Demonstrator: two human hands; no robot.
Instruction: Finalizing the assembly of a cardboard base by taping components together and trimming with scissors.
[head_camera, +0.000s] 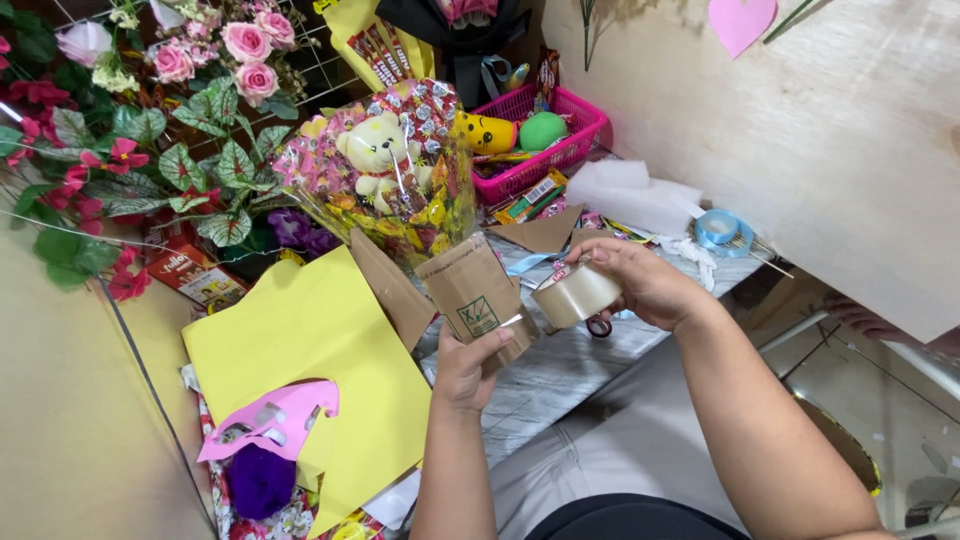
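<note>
A bouquet (395, 170) of wrapped sweets with a small cream teddy bear in its middle stands upright on the table, its stem wrapped in brown kraft paper (470, 290). My left hand (465, 370) grips the bottom of that paper wrap, thumb on its front. To the right, my right hand (645, 280) holds a roll of clear tape (577, 293) close to the wrap. A thin strip of tape runs from the roll toward the paper.
A yellow paper sheet (310, 350) lies at left with a pink cut-out (270, 420) and purple fluff (262, 480) on it. Artificial flowers (150, 120) fill the back left. A pink basket (560, 140) of toys, a blue ribbon roll (722, 230) and scissors (598, 326) lie nearby. A plywood board (830, 130) stands right.
</note>
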